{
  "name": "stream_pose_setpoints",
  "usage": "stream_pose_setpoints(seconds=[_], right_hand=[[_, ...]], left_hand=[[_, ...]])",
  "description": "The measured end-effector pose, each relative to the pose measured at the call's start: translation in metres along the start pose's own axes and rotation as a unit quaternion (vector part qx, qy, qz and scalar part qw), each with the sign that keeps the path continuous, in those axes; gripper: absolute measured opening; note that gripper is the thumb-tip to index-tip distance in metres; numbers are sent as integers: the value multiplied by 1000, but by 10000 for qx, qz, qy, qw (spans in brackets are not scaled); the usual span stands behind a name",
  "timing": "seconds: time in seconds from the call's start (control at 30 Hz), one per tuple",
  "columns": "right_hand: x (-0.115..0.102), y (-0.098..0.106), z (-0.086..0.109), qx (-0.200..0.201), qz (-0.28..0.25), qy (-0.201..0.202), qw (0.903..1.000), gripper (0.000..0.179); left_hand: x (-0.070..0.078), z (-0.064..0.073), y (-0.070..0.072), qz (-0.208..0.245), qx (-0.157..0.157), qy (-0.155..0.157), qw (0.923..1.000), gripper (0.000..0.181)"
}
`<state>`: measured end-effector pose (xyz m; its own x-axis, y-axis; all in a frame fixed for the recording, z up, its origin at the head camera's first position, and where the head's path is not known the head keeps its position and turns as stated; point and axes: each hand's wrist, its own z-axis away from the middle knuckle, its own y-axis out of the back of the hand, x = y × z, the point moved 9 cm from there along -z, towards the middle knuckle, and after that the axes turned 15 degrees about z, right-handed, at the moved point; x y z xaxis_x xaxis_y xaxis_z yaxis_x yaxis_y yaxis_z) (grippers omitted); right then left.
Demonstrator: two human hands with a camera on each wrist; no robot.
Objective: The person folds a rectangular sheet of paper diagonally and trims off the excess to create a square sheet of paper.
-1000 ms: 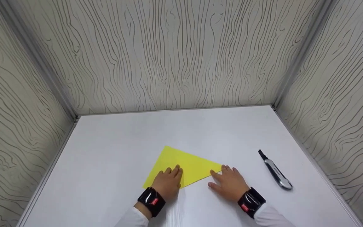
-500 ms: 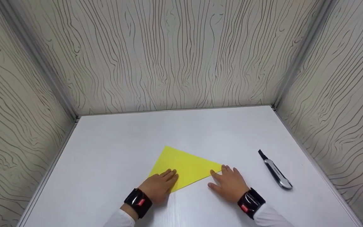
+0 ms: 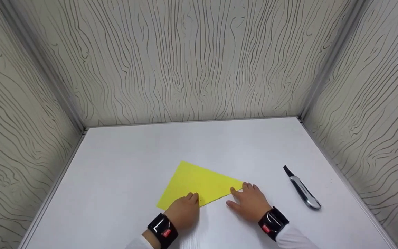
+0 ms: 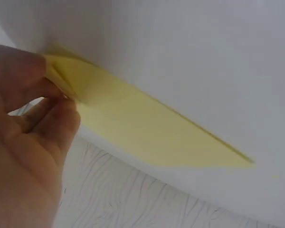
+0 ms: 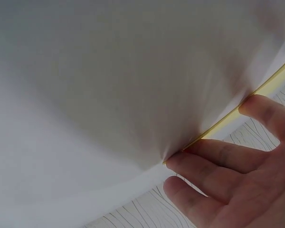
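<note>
A folded sheet of yellow paper [image 3: 202,181] lies on the table as a triangle, its long folded edge facing me. My left hand [image 3: 182,211] curls over the near edge at its left part. In the left wrist view, the left fingers [image 4: 57,118] pinch the edge of the yellow paper [image 4: 142,123], which bends up a little there. At the right corner, my right hand [image 3: 251,203] presses the paper with straight fingertips. The right wrist view shows the right fingers [image 5: 223,154] along the thin yellow edge [image 5: 218,126].
A grey and black utility knife [image 3: 304,190] rests on the white table [image 3: 116,166] to the right of the right hand, blade end pointing away. Wood-grain patterned panels [image 3: 199,62] enclose the table at the back and both sides.
My left hand slid left along the paper's near edge, then came back right, its fingers now curled on the edge. The right hand stays at the right corner.
</note>
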<state>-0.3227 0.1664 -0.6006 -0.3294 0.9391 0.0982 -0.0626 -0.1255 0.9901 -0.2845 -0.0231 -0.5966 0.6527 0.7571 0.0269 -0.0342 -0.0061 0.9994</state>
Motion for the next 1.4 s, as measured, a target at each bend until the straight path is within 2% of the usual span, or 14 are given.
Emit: stream_pose_setpoints(seconds=[0.13, 0.23, 0.37, 0.5, 0.63, 0.77, 0.87, 1.07, 1.23, 1.4], right_hand=[[-2, 2, -1, 160, 28, -17, 9999, 58], [-6, 4, -4, 445, 31, 6, 9990, 56], [-14, 6, -9, 818, -85, 77, 9966, 54], [-21, 8, -11, 970, -119, 213, 9950, 55], [-30, 11, -6, 1078, 208, 658, 9918, 47], [-41, 6, 1, 865, 239, 1326, 9871, 41], [-44, 3, 4, 682, 234, 1612, 9843, 41], [-40, 7, 2, 725, 165, 1558, 9850, 36], [-36, 7, 0, 775, 106, 1428, 9867, 36], [-26, 9, 3, 850, 170, 1287, 9879, 37]], left_hand=[[11, -11, 0, 463, -37, 298, 9985, 49], [16, -18, -2, 731, -69, 596, 9955, 56], [20, -26, -4, 624, -99, 937, 9936, 62], [23, -32, -5, 529, -127, 1125, 9922, 67], [24, -33, -3, 420, 33, 1027, 9938, 68], [24, -33, -2, 216, 68, 798, 9966, 69], [24, -32, -1, 310, -16, 746, 9967, 74], [22, -29, -2, 416, -240, 754, 9960, 76], [22, -27, -1, 362, -164, 634, 9972, 70], [19, -22, -1, 800, -142, 686, 9943, 68]])
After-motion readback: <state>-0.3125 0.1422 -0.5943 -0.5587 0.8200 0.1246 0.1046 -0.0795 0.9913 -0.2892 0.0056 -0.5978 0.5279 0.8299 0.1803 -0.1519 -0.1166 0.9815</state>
